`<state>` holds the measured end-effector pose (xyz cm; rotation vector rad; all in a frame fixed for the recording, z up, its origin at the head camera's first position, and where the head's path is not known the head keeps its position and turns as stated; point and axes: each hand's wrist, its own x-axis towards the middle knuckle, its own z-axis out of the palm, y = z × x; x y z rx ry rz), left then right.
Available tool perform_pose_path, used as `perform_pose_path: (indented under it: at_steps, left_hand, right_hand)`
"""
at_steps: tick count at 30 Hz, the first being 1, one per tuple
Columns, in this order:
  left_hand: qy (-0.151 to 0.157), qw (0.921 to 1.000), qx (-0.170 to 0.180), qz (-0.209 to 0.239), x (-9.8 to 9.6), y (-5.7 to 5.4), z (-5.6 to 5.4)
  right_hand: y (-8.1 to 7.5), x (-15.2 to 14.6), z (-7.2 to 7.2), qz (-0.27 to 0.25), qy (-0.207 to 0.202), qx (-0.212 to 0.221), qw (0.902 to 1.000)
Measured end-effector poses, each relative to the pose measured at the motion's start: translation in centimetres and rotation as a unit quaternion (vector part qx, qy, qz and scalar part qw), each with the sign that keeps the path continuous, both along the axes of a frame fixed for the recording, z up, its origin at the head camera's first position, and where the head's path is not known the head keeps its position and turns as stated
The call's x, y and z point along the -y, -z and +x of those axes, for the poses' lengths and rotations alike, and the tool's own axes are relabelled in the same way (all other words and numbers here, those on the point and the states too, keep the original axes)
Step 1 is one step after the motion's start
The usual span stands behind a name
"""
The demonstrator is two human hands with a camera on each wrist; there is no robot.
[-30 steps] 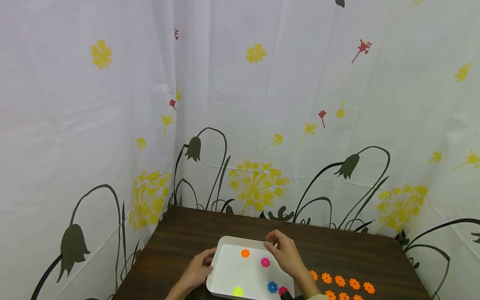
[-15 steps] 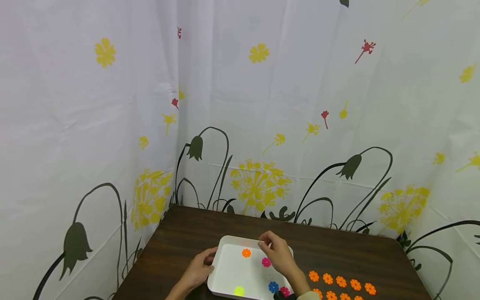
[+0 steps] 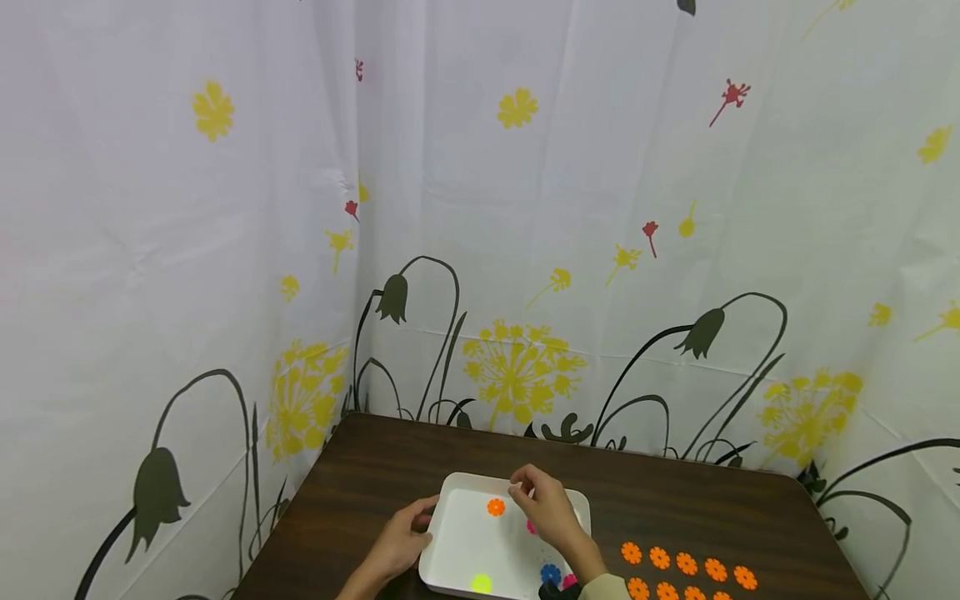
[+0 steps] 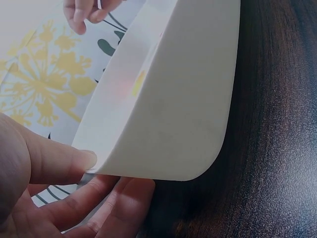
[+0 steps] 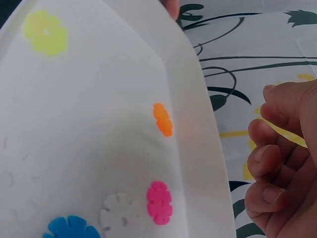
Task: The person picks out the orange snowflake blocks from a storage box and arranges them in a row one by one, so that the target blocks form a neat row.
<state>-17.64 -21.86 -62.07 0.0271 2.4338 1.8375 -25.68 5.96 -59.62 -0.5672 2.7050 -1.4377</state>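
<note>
A white rectangular tray (image 3: 465, 537) lies on the dark wooden table, holding several flower-shaped plastic discs. Among them are an orange disc (image 3: 496, 507), a yellow disc (image 3: 482, 583), a blue disc (image 3: 551, 574), a pink disc (image 5: 159, 203) and a white disc (image 5: 118, 216). My left hand (image 3: 401, 537) grips the tray's left side, thumb on the rim and fingers against the outer wall in the left wrist view. Over the tray's far right part hovers my right hand (image 3: 547, 507), fingers loosely curled, nothing showing between them; it partly hides a pink disc.
Right of the tray, orange flower discs (image 3: 687, 564) lie in rows on the brown table (image 3: 675, 500). A white curtain (image 3: 480, 208) printed with flowers hangs behind the table's far edge.
My right hand has moved a little to the left over the tray, covering more of a pink disc. The left hand keeps its grip on the tray.
</note>
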Motion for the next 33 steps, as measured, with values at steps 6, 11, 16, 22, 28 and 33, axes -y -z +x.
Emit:
perform_pose_path:
  at_steps: [6, 11, 16, 22, 28, 33]
  left_hand:
    - [-0.002, 1.0, -0.004, 0.0, -0.1, 0.3, 0.0]
    - [-0.005, 1.0, -0.004, 0.006, -0.1, 0.3, 0.0]
    - [-0.003, 1.0, -0.004, 0.007, 0.0, 0.4, -0.1]
    - [-0.003, 0.9999, -0.009, 0.007, 0.0, 0.3, -0.2]
    - [-0.001, 0.9999, -0.005, 0.009, 0.0, 0.4, 0.0]
    - [0.004, 0.9999, -0.006, 0.015, 0.0, 0.5, 0.1]
  right_hand:
    - [0.8, 0.3, -0.2, 0.008, -0.003, -0.015, 0.9999]
    - [1.0, 0.7, -0.4, 0.001, -0.001, -0.015, 0.9999]
    - [1.5, 1.1, -0.6, 0.008, -0.005, -0.018, 0.9998]
    - [1.8, 1.6, -0.8, 0.007, -0.016, -0.034, 0.9992]
    - [2.9, 2.1, -1.0, 0.019, -0.024, -0.041, 0.9987]
    - [3.4, 2.2, -1.0, 0.02, -0.033, -0.047, 0.9981]
